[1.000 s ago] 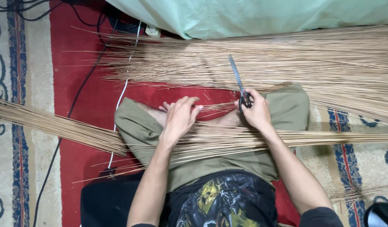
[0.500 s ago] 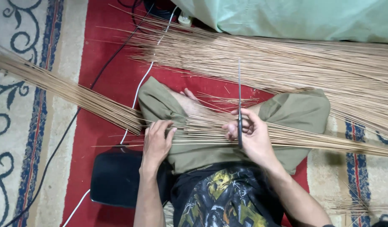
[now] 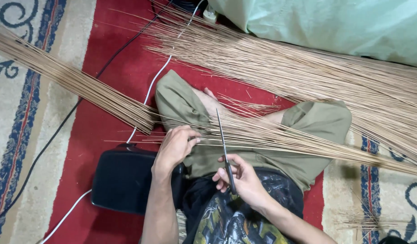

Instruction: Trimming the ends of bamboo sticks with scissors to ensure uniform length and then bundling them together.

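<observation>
The person sits cross-legged on a red rug (image 3: 113, 77) with a bundle of thin tan sticks (image 3: 280, 135) lying across the lap, running from the left side out to the far right. The left hand (image 3: 174, 147) rests on the bundle near its left end, fingers (image 3: 192, 135) curled and pinching a few sticks. The right hand (image 3: 240, 178) sits nearer the body, just below the bundle, its fingers clenched around the dark handles of a pair of scissors (image 3: 224, 149); the blades look closed and point away from the body, crossing over the sticks. A much larger heap of sticks (image 3: 307, 72) spreads across the far side of the rug, beside a pale green cloth (image 3: 335, 22). Another long sheaf (image 3: 68, 77) slants in from the far left. A black cushion (image 3: 122, 180) lies at the person's left side, with a white cable (image 3: 154, 81) running past it
</observation>
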